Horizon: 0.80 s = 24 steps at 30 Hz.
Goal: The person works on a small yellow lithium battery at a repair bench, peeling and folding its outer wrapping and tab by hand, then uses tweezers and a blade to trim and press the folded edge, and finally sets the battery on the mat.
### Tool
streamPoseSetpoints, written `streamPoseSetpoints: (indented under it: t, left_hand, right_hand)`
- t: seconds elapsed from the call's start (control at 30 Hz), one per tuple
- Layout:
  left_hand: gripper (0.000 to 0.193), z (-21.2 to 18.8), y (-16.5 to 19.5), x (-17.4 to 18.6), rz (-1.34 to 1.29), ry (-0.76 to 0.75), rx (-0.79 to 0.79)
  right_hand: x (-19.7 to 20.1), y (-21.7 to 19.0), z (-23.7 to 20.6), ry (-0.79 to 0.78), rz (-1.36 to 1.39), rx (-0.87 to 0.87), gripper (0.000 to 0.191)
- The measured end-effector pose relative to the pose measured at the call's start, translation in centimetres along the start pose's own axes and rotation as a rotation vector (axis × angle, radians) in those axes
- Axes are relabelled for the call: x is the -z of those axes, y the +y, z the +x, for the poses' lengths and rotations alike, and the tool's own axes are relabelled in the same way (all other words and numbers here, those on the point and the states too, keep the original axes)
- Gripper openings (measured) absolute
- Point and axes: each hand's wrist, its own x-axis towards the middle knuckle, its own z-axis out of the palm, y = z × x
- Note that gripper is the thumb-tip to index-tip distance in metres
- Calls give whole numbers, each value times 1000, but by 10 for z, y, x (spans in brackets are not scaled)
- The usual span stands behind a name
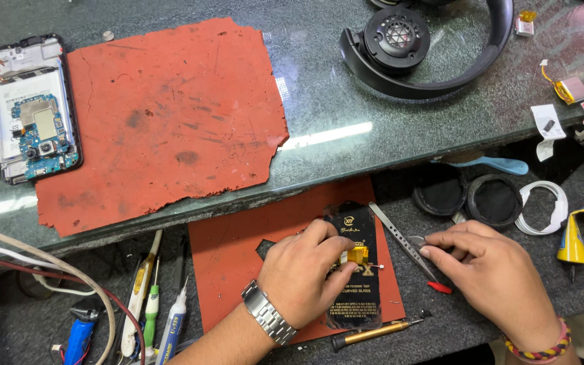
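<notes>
We note an opened phone (35,108) with its circuit board exposed at upper left, beside a torn red mat (163,115) on the glass counter (346,128). Black headphones (427,47) lie upper right. A coiled white cable (542,206) rests near two round black ear pads (468,197).

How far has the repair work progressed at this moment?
Done: the opened phone lies on the upper red mat, back cover off, circuit board bare. In hand: the left hand presses a small yellow part on a black card; the right hand grips tweezers. Left: the phone remains open.
</notes>
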Motion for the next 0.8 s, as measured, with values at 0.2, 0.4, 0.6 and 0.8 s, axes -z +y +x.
streamPoseSetpoints:
  t: [0.2, 0.4, 0.6, 0.8]
  left_hand:
    - [24, 0, 2, 0, 23, -21, 9]
    - [28, 0, 3, 0, 33, -22, -5]
    - [25, -1, 3, -3, 49, -13, 8]
    - [26, -1, 4, -6, 67, 18, 1]
  right_hand:
    - [-2, 2, 0, 8, 16, 54, 17]
    - [-7, 8, -2, 96, 48, 95, 15]
    - [-14, 6, -13, -9, 450, -11, 22]
    - [-23, -14, -20, 8, 283, 331, 22]
